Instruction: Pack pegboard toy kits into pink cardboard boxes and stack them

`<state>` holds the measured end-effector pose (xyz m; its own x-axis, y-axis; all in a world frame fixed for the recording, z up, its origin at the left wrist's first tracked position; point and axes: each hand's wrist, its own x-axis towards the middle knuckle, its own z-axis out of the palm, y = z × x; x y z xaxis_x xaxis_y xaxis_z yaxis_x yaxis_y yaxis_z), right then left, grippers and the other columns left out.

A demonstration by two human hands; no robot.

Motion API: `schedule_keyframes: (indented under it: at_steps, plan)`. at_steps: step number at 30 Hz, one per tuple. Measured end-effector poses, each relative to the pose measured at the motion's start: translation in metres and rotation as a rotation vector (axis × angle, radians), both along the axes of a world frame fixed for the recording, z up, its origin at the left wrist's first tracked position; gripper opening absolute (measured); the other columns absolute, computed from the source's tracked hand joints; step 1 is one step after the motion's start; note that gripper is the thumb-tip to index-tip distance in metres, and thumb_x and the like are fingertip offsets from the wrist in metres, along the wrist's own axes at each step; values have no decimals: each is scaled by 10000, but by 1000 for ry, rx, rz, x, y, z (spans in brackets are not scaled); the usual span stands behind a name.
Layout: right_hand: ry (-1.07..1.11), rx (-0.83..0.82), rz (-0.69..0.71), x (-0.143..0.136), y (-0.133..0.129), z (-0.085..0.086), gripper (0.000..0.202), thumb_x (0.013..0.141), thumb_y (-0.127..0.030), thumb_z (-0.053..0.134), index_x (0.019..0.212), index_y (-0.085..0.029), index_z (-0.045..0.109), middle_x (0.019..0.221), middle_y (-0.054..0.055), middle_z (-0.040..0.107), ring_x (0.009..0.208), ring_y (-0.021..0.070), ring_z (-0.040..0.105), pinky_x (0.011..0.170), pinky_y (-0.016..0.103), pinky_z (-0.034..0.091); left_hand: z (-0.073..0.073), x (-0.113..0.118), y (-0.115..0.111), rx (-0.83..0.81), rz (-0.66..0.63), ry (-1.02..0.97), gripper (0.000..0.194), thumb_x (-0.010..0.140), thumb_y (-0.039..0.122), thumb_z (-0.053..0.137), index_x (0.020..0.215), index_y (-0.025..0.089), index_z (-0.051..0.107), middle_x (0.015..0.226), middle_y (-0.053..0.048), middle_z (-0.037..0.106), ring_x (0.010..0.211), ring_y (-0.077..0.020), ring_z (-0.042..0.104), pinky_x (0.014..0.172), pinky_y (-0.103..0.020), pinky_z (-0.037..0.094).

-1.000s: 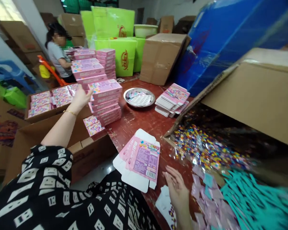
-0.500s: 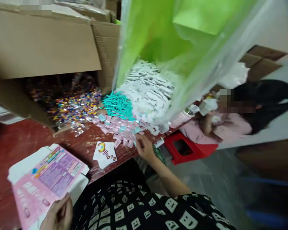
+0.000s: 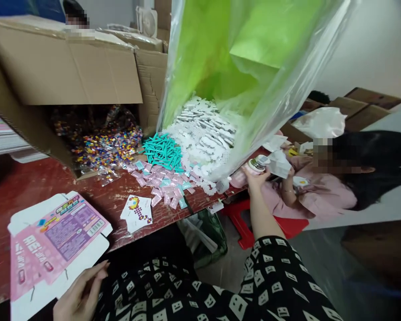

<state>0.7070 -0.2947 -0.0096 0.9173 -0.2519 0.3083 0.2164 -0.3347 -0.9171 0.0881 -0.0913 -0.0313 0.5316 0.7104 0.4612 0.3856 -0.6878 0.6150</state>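
Note:
On the right, my right hand (image 3: 256, 179) is wrapped round a pink bottle (image 3: 259, 164) with a shiny metal-coloured cap, at the table's edge. My left hand (image 3: 82, 287) is at the lower left, fingers loosely bent and slightly apart, nothing visible in them. It is beside the flattened pink and white cardboard box (image 3: 75, 234), at its near edge. Between the hands lie small white cards (image 3: 137, 213) with a pixel pattern, many pink and light-blue sachets (image 3: 169, 189), and a heap of teal plastic sticks (image 3: 163, 151).
Behind the sachets, a large clear bag with green lining (image 3: 217, 58) spills white plastic pieces (image 3: 207, 133). An open carton (image 3: 103, 80) holds packets of colourful beads (image 3: 110, 145). Another person in pink (image 3: 327, 187) is at the right, by a red stool (image 3: 240, 227). A green bag (image 3: 209, 240) is below the table.
My right hand has gone from the sachets at the table's edge to the right and taken hold of the pink bottle. My left hand has drawn slightly away from the box.

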Motion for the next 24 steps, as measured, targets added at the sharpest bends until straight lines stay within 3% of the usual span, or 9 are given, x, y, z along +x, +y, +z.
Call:
schedule_keyframes:
  at_steps: [4, 8, 10, 11, 14, 18, 20, 22, 24]
  plan:
    - [38, 32, -29, -1, 9, 15, 863, 461, -156, 861, 1190, -156, 400, 1287, 158, 584, 1177, 264, 612, 1108, 428, 439, 7, 5, -15, -9, -50, -24, 206, 899, 257, 596, 1076, 278, 699, 795, 23, 750, 627, -152, 734, 565, -203, 595]
    - [-181, 92, -41, -55, -12, 37, 807, 449, -197, 905, 1118, -206, 454, 1270, 171, 599, 1159, 311, 636, 1031, 432, 500, 11, 21, -27, -20, -142, -76, 251, 904, 184, 585, 1131, 244, 675, 920, -30, 740, 781, -166, 748, 710, -237, 616]
    - [-346, 111, 144, -103, -32, 50, 736, 483, -268, 919, 1091, -204, 510, 1139, 172, 668, 1023, 323, 692, 889, 443, 560, 13, 36, -34, -60, -153, -82, 241, 921, 187, 575, 1142, 229, 663, 976, -53, 736, 823, -168, 740, 716, -246, 616]
    - [-359, 41, 291, -131, -42, 56, 707, 540, -287, 902, 1135, -190, 530, 1139, 170, 678, 1030, 319, 694, 905, 459, 555, 16, 46, -39, -88, -166, -70, 237, 931, 203, 572, 1151, 225, 658, 1011, -64, 735, 856, -173, 739, 723, -255, 618]
    - [-301, -103, 521, -221, -60, 59, 650, 545, -342, 892, 1103, -158, 615, 1072, 151, 712, 983, 316, 706, 935, 493, 562, 27, 80, -57, -152, -331, 14, 372, 908, 293, 638, 1272, 228, 604, 1209, -107, 708, 1088, -234, 708, 887, -364, 623]
    - [-91, 65, 931, -332, -32, 36, 749, 538, -397, 883, 1189, -173, 588, 1078, 134, 727, 986, 321, 713, 924, 501, 588, 35, 112, -86, -275, -576, 76, 1090, 591, 438, 912, 1505, 201, 367, 1511, -195, 493, 1400, -376, 488, 1163, -567, 428]
    - [-27, 158, 1110, -372, -2, 25, 770, 605, -454, 864, 1250, -182, 546, 1123, 140, 717, 1000, 299, 718, 919, 464, 599, 30, 112, -92, -379, -549, 21, 1202, 510, 401, 945, 1517, 195, 321, 1495, -196, 507, 1359, -382, 528, 1149, -558, 443]
    - [-59, 196, 1256, -397, 25, 22, 828, 695, -544, 811, 1354, -177, 469, 1176, 155, 695, 1029, 280, 716, 910, 427, 606, 21, 102, -90, -447, -419, -66, 1135, 524, 324, 924, 1488, 197, 339, 1411, -170, 583, 1260, -357, 612, 1089, -524, 504]
    - [-224, 171, 1298, -407, 45, 29, 942, 740, -610, 767, 1465, -166, 363, 1280, 188, 635, 1105, 284, 692, 943, 431, 593, 14, 87, -84, -453, -265, -154, 1039, 546, 270, 888, 1444, 196, 373, 1334, -149, 631, 1193, -344, 650, 1039, -506, 539]
